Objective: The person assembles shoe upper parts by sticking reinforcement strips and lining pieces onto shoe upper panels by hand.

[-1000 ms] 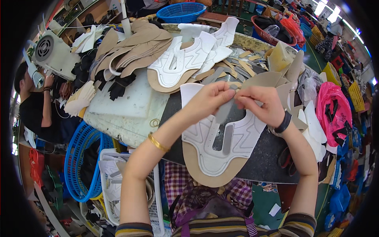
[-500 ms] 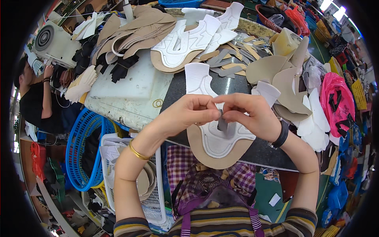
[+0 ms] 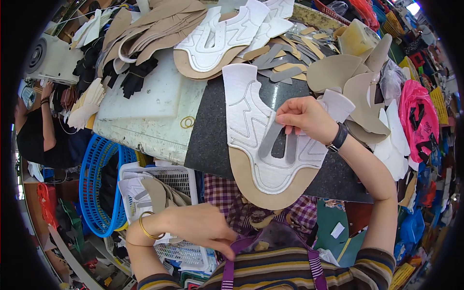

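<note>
A worker's left hand [image 3: 200, 224] hangs nearest, by the apron [image 3: 290, 237], fingers loosely extended; whether they hold anything cannot be told. Beyond, on the table [image 3: 208, 150], a white shoe upper [image 3: 249, 113] lies on a tan panel [image 3: 268, 199]. A grey strip [image 3: 270, 140] follows the left edge of the upper's opening, its long axis slanting from near left to far right. The right hand [image 3: 309, 118], much the closer, pinches the strip's far end between closed fingers, leaving its length toward the near side. Another grey strip [image 3: 291, 149] lines the right edge; loose strips [image 3: 286, 73] lie farther off.
</note>
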